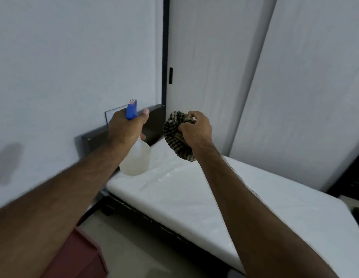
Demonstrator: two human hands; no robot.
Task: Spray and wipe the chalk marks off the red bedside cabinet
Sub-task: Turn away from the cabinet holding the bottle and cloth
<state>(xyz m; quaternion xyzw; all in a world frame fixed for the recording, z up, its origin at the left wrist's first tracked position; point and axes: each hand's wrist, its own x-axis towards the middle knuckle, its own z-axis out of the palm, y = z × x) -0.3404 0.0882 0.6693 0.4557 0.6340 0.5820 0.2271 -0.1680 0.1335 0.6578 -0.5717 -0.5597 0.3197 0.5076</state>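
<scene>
- Pale wall (54,57) and white wardrobe doors (214,57) fill the background. A bed (194,197) with a bare white mattress runs from the right towards the corner.
- Red cabinet (78,255): only a corner shows, at bottom left, low and close to the person, partly under the left forearm. No chalk marks can be made out on that corner.
- Both hands are raised forward over the head end of the bed, well apart from the cabinet, which lies down and back-left of them. The left side looks nearer.
- Left hand (126,129): fingers wrapped round the neck of the spray bottle (137,159). Bottle hangs roughly upright, with the blue head pointing at the wall rather than the cabinet.
- Right hand (196,127): fingers curled tight on a bunched checked cloth (175,137).
</scene>
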